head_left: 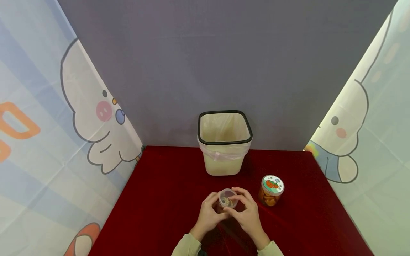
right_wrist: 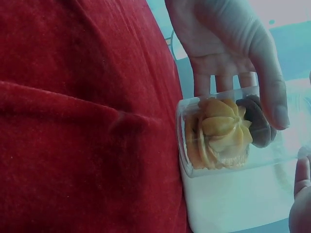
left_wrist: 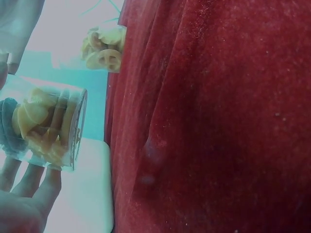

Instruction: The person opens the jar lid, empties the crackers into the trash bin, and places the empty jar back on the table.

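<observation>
Both hands hold a small clear plastic cookie jar (head_left: 223,193), upright and close over the red cloth. My left hand (head_left: 206,216) grips its side, fingers round the far wall and thumb on the near side, as the right wrist view shows. My right hand (head_left: 249,215) spans the top from the right, thumb at the near rim and fingers curved over the far rim. Inside the jar are a golden swirled cookie (right_wrist: 223,124) and a dark brown cookie (right_wrist: 257,121). Part of the jar's top is hidden behind the right fingers.
A cream bin (head_left: 223,164) with a black rim and a bag liner stands behind the hands. To the right is a second jar (head_left: 270,192), full of cookies, its lid printed with orange fruit. Red cloth (head_left: 160,199) covers the table; a grey backdrop (head_left: 224,53) rises behind.
</observation>
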The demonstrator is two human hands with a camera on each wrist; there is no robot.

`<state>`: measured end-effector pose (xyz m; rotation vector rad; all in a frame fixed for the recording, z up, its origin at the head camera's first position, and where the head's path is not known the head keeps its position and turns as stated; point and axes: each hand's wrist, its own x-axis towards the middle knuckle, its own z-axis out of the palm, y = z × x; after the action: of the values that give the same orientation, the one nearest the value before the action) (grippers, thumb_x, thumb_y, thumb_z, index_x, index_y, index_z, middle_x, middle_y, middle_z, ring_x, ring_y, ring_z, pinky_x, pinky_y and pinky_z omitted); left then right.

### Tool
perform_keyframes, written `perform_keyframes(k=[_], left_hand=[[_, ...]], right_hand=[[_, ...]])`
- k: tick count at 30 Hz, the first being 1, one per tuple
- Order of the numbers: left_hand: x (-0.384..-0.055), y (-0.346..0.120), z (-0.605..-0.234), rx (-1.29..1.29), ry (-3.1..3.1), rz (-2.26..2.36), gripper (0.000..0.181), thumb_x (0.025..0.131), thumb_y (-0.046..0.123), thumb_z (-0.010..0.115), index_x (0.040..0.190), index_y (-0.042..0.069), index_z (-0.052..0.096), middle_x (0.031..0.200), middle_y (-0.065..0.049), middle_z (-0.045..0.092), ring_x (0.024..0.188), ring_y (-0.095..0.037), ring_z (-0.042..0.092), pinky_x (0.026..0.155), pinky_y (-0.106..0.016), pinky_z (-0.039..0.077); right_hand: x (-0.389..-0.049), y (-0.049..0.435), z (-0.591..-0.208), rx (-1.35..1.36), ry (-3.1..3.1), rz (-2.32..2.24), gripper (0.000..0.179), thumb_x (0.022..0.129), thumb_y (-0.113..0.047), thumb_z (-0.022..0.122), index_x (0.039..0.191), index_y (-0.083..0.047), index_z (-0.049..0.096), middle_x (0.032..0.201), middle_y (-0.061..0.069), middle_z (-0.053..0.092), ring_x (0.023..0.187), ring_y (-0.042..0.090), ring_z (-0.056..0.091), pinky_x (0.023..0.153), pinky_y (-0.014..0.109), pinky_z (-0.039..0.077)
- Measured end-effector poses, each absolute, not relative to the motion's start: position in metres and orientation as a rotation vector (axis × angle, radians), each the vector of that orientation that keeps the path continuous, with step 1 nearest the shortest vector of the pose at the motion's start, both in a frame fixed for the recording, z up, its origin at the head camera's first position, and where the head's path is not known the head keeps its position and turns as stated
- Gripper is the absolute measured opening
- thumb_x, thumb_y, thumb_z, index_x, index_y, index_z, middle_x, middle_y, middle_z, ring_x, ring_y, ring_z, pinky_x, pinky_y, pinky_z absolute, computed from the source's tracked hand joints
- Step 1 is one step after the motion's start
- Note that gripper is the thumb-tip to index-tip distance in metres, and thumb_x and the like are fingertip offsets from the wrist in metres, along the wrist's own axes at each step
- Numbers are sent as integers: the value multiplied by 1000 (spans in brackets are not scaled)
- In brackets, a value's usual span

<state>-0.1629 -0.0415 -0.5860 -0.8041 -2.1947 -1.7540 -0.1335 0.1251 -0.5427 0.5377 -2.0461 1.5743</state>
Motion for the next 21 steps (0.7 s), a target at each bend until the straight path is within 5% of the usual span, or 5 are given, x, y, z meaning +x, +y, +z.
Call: perform_keyframes(k=[7, 21], left_hand=[[-162, -42, -587, -745, -2258, -1743, 62, 80, 26, 87, 135, 14, 62, 113, 3, 62, 98, -13, 61, 79, -32, 55], [-162, -38, -589, -669, -2206, -1810, 62, 78, 23, 88, 134, 17, 63, 111, 1, 61, 100, -15, 61, 83, -31, 55]], right_hand=[[-135, 129, -550, 461, -2115, 1593, 47, 67, -4, 91, 109, 0, 69, 136, 16, 54, 125, 23, 51, 105, 16, 34], [-131, 126, -556, 406, -2132, 1567, 42, 75, -9, 88, 112, -6, 69, 130, 11, 56, 121, 21, 54, 104, 17, 34]])
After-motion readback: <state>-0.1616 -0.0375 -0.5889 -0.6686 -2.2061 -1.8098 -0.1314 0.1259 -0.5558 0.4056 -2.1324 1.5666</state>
